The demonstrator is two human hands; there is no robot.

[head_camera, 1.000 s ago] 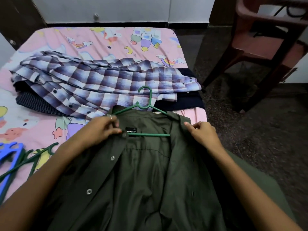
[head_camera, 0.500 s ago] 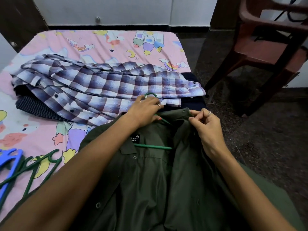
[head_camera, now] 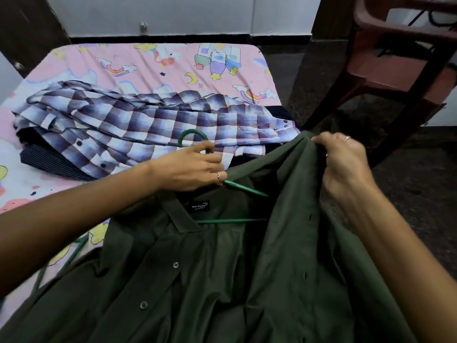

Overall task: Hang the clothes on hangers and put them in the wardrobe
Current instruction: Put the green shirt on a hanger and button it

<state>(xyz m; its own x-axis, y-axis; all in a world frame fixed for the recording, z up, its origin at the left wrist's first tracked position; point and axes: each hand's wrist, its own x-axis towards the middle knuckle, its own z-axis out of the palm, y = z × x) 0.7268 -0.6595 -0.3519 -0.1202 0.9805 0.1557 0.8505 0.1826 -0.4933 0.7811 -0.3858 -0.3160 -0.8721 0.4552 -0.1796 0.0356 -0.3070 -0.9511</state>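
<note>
Single head-worn wide-angle view, looking forward and down from close above a bed point(head_camera: 173, 60). Near field filled by both forearms and an olive shirt point(head_camera: 222, 280); farther off, a plaid shirt point(head_camera: 148, 120); floor and a chair point(head_camera: 395, 70) to the right.

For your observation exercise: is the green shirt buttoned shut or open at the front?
Open. The green shirt has its front edges spread apart, showing the inner label and the hanger bar inside.

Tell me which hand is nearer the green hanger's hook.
Left. The left hand grips the green hanger just below its hook; the right hand holds the olive shirt off to the right.
</note>
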